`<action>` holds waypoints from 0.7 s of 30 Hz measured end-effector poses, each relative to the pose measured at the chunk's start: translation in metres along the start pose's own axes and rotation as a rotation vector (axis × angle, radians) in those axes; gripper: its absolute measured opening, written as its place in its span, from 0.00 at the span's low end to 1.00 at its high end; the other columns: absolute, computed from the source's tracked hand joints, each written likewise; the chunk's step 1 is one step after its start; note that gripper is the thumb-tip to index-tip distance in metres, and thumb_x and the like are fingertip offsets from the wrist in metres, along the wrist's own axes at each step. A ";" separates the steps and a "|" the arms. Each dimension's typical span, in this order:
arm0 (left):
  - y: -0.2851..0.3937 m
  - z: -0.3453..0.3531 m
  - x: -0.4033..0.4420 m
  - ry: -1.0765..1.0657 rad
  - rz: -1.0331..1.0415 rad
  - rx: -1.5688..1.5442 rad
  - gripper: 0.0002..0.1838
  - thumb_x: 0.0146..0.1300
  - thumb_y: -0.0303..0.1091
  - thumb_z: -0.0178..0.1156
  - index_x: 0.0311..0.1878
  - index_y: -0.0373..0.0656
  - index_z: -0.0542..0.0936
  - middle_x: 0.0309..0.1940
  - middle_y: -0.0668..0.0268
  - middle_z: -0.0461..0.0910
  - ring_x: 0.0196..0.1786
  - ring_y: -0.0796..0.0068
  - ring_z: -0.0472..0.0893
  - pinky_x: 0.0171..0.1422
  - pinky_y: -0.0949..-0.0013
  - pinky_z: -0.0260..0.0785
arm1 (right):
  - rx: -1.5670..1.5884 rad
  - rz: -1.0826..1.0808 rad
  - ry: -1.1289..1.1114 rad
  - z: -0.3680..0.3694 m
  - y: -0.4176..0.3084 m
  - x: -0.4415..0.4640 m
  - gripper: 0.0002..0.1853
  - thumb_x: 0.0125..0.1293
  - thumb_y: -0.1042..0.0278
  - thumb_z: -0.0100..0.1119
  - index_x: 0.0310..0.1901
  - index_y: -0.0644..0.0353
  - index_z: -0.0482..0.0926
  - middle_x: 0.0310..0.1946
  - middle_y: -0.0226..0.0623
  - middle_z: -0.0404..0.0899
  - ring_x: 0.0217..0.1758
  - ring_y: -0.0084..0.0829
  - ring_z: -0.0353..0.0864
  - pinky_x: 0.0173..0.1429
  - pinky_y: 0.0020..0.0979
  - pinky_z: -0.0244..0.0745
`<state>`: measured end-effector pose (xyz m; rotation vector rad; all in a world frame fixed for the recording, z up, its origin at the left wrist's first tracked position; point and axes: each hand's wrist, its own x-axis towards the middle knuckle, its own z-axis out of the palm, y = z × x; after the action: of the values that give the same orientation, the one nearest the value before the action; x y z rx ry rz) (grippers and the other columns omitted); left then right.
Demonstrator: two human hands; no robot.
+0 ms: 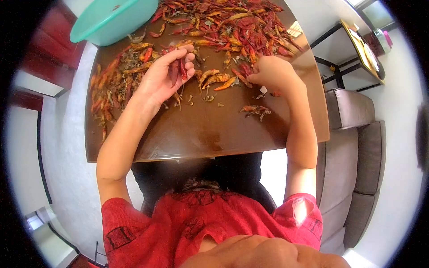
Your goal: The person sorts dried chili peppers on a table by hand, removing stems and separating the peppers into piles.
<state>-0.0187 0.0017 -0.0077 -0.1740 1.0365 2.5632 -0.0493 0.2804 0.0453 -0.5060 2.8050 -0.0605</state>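
Note:
My left hand (167,69) is turned palm up over the table, its fingers curled around a few dark red dried chili peppers (182,70). On the right, my right hand (275,73) reaches down to the near edge of the big chili pile (241,27), fingers bent and pinched at a red dried chili pepper (241,77); the fingertips are partly hidden. Between the hands lie several orange chilies (216,79) and small loose stems (208,97). A second heap of duller chilies and stems (118,73) spreads left of my left forearm.
A mint-green plastic basin (114,22) stands at the table's far left corner. The brown table (201,134) has a small clump of dry chili scraps (255,110) near its front. A grey sofa (339,178) and a black-framed stand (357,49) are to the right.

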 end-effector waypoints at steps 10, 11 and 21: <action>-0.011 0.017 -0.008 -0.038 -0.037 0.182 0.17 0.69 0.34 0.57 0.58 0.37 0.75 0.36 0.70 0.80 0.33 0.80 0.76 0.39 0.76 0.73 | 0.245 -0.090 0.388 -0.002 0.002 0.003 0.16 0.60 0.60 0.55 0.31 0.68 0.80 0.27 0.53 0.80 0.34 0.47 0.83 0.42 0.44 0.76; -0.012 0.020 -0.009 -0.056 -0.049 0.202 0.19 0.69 0.34 0.57 0.59 0.36 0.74 0.35 0.70 0.80 0.32 0.80 0.76 0.39 0.76 0.73 | 0.245 -0.096 0.390 0.000 0.000 0.005 0.16 0.60 0.60 0.55 0.31 0.68 0.80 0.27 0.53 0.80 0.34 0.47 0.83 0.42 0.44 0.76; -0.019 0.026 -0.017 -0.073 0.024 0.257 0.22 0.69 0.35 0.59 0.62 0.34 0.72 0.32 0.72 0.76 0.30 0.82 0.71 0.35 0.76 0.65 | 1.192 -0.345 -0.042 0.018 -0.034 0.011 0.14 0.70 0.61 0.52 0.33 0.64 0.78 0.26 0.27 0.76 0.28 0.18 0.71 0.34 0.23 0.68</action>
<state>0.0051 0.0271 0.0035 -0.0002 1.3321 2.4089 -0.0427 0.2448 0.0280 -0.6040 2.0588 -1.5960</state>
